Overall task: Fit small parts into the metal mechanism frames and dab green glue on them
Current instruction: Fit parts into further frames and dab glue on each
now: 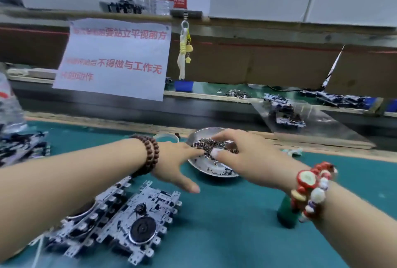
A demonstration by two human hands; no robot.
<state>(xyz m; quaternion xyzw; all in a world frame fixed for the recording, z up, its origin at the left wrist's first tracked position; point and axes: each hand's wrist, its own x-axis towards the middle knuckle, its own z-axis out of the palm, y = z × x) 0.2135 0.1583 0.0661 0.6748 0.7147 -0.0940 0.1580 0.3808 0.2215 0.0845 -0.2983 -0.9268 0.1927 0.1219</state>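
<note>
While the metal frames [137, 220] lie flat on the green desk [225, 224] at near left, the dish [206, 169] of small parts [212, 145] sits beyond them. Both hands reach into it: the left hand [178, 160] with straight fingers touching the heap, the right hand [242, 151] curled as if pinching, though its grip's contents are hidden. The left hand looks nearer the frames.

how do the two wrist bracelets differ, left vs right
The left bracelet is made of small, uniform dark brown round beads in two neat rows; the right bracelet mixes red and white beads of uneven sizes, some much larger. The left one sits snug around the wrist, while the right one looks bulkier and more irregular. Both are beaded and worn at the wrist as the hands reach into the metal dish of small parts.
</note>
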